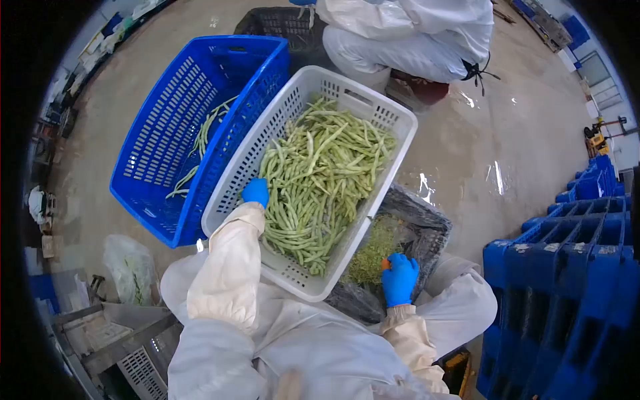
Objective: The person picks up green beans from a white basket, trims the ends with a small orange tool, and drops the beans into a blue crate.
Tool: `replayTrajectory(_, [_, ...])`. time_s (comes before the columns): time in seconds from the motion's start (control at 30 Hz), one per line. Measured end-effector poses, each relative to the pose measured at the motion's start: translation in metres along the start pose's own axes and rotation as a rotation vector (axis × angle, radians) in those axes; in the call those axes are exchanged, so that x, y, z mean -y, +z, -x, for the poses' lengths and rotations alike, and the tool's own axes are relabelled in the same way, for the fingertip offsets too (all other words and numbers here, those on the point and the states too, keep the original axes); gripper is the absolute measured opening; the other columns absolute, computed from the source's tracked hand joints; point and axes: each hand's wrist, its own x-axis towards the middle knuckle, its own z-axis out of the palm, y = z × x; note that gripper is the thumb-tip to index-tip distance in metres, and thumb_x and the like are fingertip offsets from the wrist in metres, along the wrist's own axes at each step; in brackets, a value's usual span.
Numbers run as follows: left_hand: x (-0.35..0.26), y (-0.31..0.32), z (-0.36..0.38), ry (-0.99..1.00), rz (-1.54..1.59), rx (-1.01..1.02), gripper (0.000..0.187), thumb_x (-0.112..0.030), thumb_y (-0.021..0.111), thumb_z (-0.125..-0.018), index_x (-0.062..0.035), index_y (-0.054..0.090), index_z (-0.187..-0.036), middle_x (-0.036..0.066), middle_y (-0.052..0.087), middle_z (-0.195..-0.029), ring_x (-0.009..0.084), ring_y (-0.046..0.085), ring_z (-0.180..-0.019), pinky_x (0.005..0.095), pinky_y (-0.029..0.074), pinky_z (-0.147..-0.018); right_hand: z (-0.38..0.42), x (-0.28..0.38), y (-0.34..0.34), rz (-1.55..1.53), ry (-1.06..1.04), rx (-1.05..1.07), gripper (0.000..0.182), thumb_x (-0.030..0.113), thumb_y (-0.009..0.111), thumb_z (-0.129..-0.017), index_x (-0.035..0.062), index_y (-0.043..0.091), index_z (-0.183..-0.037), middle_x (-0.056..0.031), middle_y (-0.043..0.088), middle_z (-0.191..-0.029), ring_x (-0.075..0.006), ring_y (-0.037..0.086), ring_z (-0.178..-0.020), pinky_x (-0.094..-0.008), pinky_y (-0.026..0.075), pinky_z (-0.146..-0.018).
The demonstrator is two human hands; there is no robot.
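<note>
A white plastic basket heaped with long green beans stands tilted in front of me. My left hand, in a blue glove, is at the basket's left inner side against the beans; its fingers are mostly hidden. To the right, my right hand, also blue-gloved, is closed around a small orange thing, whose kind I cannot make out. This hand is over a dark, plastic-lined container holding small green trimmings. The container sits between my legs, partly under the white basket.
A blue crate with a few beans inside adjoins the basket on the left. Across from me, a person in white sits beside a dark crate. Blue pallets stand at right, and a clear plastic bag lies left. The floor is wet.
</note>
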Motion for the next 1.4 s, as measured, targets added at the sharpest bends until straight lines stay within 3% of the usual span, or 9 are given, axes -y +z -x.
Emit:
replayTrajectory(0.07, [-0.001,-0.009,0.028,0.158,-0.02,-0.359,0.021,-0.021,0.055,-0.082,-0.01,0.059,-0.1,0.017,0.061,-0.09,0.0331,0.06,-0.086,0.0435,0.047,-0.07,0.012,0.01,-0.002,-0.009,-0.002,-0.128,0.018,0.016,0.065,-0.071,0.0077,0.059,-0.085,-0.0122,0.058,-0.087,-0.032,0.055,-0.081,-0.0459,0.036,-0.086])
replayTrajectory(0.17, [-0.03,-0.048,0.025,0.19,0.248,-0.671,0.016,-0.018,0.054,-0.084,-0.0079,0.06,-0.095,0.016,0.062,-0.084,0.0324,0.06,-0.081,0.0418,0.046,-0.068,-0.015,0.016,0.003,-0.15,-0.062,-0.481,0.013,0.011,0.064,-0.07,0.0076,0.057,-0.08,-0.0116,0.057,-0.08,-0.0321,0.053,-0.074,-0.0403,0.039,-0.08])
replayTrajectory(0.23, [-0.051,-0.098,0.066,0.119,0.467,-0.571,0.016,-0.016,0.054,-0.084,-0.0055,0.059,-0.095,0.015,0.063,-0.087,0.0316,0.06,-0.083,0.0379,0.046,-0.07,-0.01,0.018,0.002,-0.204,-0.077,-0.409,0.015,0.012,0.064,-0.071,0.0069,0.058,-0.084,-0.012,0.058,-0.082,-0.0326,0.054,-0.076,-0.0399,0.041,-0.078])
replayTrajectory(0.3, [-0.067,-0.125,0.084,0.329,0.7,-0.797,0.018,-0.015,0.055,-0.085,-0.0041,0.059,-0.098,0.014,0.063,-0.09,0.0285,0.061,-0.085,0.0346,0.046,-0.072,-0.006,0.018,-0.005,-0.249,-0.091,-0.358,0.018,0.012,0.064,-0.072,0.0062,0.059,-0.088,-0.0124,0.059,-0.084,-0.0331,0.054,-0.079,-0.0395,0.042,-0.076])
replayTrajectory(0.4, [-0.094,-0.148,0.12,0.541,0.768,-0.749,0.016,-0.011,0.055,-0.085,-0.0046,0.059,-0.099,0.012,0.063,-0.089,0.0246,0.062,-0.082,0.031,0.047,-0.071,0.001,0.022,-0.016,-0.259,-0.211,-0.434,0.022,0.013,0.063,-0.076,0.0049,0.059,-0.096,-0.0116,0.06,-0.087,-0.0302,0.057,-0.083,-0.0369,0.045,-0.075])
replayTrajectory(0.57, [-0.147,-0.145,0.205,0.957,0.484,-0.559,0.017,-0.004,0.057,-0.08,-0.0071,0.061,-0.097,0.008,0.062,-0.089,0.0224,0.06,-0.081,0.031,0.047,-0.068,0.016,0.041,-0.031,-1.181,-0.291,-0.174,0.029,0.01,0.056,-0.085,0.0003,0.055,-0.113,-0.0061,0.062,-0.095,-0.0115,0.056,-0.087,-0.0266,0.044,-0.079])
replayTrajectory(0.73, [-0.174,-0.117,0.25,1.148,0.074,-0.44,0.031,-0.004,0.057,-0.071,-0.0119,0.057,-0.101,0.006,0.057,-0.079,0.0264,0.056,-0.07,0.0372,0.044,-0.057,0.033,0.046,-0.043,-1.417,-0.372,0.044,0.028,0.011,0.051,-0.089,-0.0002,0.053,-0.115,-0.008,0.062,-0.094,-0.0128,0.057,-0.086,-0.0285,0.047,-0.078])
replayTrajectory(1.03, [-0.186,-0.117,0.278,1.145,-0.217,-0.47,0.036,-0.006,0.056,-0.068,-0.0124,0.054,-0.103,0.005,0.05,-0.073,0.0247,0.052,-0.068,0.0361,0.042,-0.055,0.039,0.033,-0.032,-1.277,-0.323,0.01,0.019,0.01,0.049,-0.09,0.0005,0.057,-0.103,-0.0077,0.064,-0.085,-0.0121,0.059,-0.075,-0.0267,0.048,-0.068])
replayTrajectory(1.4, [-0.19,-0.109,0.289,1.08,-0.039,-0.518,0.029,-0.007,0.059,-0.071,-0.0113,0.057,-0.1,0.007,0.054,-0.073,0.0258,0.056,-0.067,0.0355,0.044,-0.053,0.04,0.033,-0.036,-1.543,-0.218,0.068,0.017,0.009,0.048,-0.089,-0.0041,0.056,-0.096,-0.009,0.061,-0.077,-0.014,0.057,-0.069,-0.0292,0.05,-0.069])
